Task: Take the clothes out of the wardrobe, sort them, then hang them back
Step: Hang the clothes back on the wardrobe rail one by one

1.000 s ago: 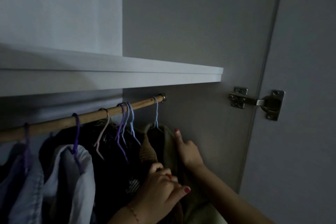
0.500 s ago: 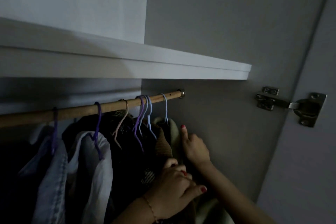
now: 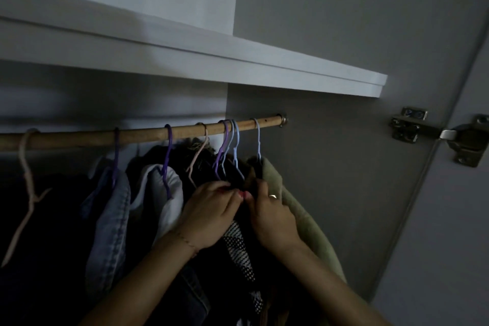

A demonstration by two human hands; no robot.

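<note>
A wooden rail (image 3: 148,133) runs across the dim wardrobe with several plastic hangers hooked on it. From left hang a dark garment, a denim shirt (image 3: 111,219), a white shirt (image 3: 161,193), dark clothes and a green garment (image 3: 296,206) at the far right. My left hand (image 3: 211,209) and my right hand (image 3: 270,214) meet below the pale blue hangers (image 3: 235,151). Both pinch a dark garment (image 3: 244,185) between them. A black-and-white patterned cloth (image 3: 238,254) hangs under my wrists.
A white shelf (image 3: 238,61) juts out just above the rail. The wardrobe side wall (image 3: 344,167) stands close on the right, with a metal hinge (image 3: 407,127) and the open door (image 3: 463,193) beyond it.
My right hand has left the green garment's edge and moved left to meet my left hand. My left hand has risen toward the hangers. The view has shifted left.
</note>
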